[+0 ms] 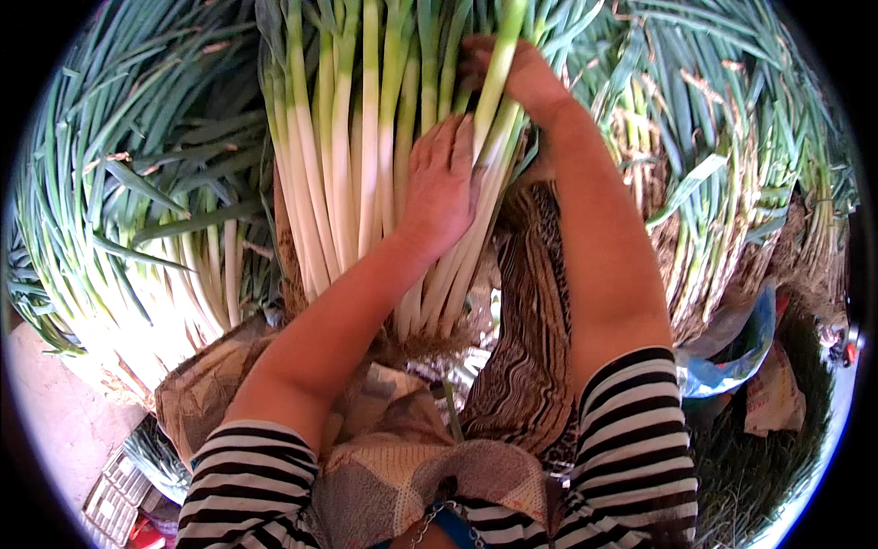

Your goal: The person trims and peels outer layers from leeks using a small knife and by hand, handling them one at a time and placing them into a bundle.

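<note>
A thick bundle of green onions (369, 137) with long white stems lies before me, its root ends toward my lap. My left hand (443, 178) rests on the stems, fingers stretched out side by side along them. Past it, at the bundle's upper right, my right hand (512, 73) reaches in among the stalks with its fingers curled. One thick green onion stalk (501, 69) crosses in front of that hand and slants down toward my left fingertips. Part of the right hand, including the thumb, is hidden by this stalk and by shadow.
More green onions (174, 265) are heaped at the left, and several root-ended bunches (722, 220) stand at the right. A blue plastic bag (732, 371) lies below those. At the lower left is a pale plastic crate (117, 489). Patterned cloth (526, 366) covers my legs.
</note>
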`<state>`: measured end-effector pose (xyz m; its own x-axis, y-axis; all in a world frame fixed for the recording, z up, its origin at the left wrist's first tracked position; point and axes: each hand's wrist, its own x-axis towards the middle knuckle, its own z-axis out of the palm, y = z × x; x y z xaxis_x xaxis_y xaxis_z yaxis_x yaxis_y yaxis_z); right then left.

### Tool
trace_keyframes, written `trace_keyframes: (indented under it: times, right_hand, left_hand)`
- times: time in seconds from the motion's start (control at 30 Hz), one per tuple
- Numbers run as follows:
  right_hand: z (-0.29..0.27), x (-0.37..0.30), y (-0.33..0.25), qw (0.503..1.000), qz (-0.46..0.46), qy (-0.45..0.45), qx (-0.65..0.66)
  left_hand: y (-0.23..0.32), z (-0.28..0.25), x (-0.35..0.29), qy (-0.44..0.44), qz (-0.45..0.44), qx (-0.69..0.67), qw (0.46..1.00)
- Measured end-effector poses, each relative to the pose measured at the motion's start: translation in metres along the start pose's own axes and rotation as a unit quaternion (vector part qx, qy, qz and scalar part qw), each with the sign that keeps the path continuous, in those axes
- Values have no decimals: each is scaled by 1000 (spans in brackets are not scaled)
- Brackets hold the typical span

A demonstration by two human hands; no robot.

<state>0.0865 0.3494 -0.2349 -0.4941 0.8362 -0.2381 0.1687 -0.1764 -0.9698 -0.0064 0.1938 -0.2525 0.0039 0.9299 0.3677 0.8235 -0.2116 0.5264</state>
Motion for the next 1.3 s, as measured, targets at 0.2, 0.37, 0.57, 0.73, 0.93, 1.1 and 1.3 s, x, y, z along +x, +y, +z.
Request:
trace_keyframes:
  times: [0.2,0.37,0.57,0.73,0.93,1.1,1.3]
  right_hand:
    - [-2,-26,24,944,-97,298,103]
    - [24,-39,28,853,-249,329,-321]
    - [43,-47,41,819,-286,328,-374]
    - [66,-75,71,812,-167,478,-291]
    - [120,-98,55,784,169,246,-544]
    - [95,-115,63,867,77,277,-407]
    - [-19,-162,7,899,32,-101,-426]
  left_hand:
    - [-8,18,-2,-63,10,106,992]
    - [-11,17,-3,-49,47,93,993]
    - [-15,-37,-35,-185,112,121,969]
    - [3,-64,-109,-279,69,132,949]
    - [33,-52,-138,-313,11,149,938]
    - [44,-46,-135,-308,25,180,934]
    - [47,-53,-123,-333,26,211,919]
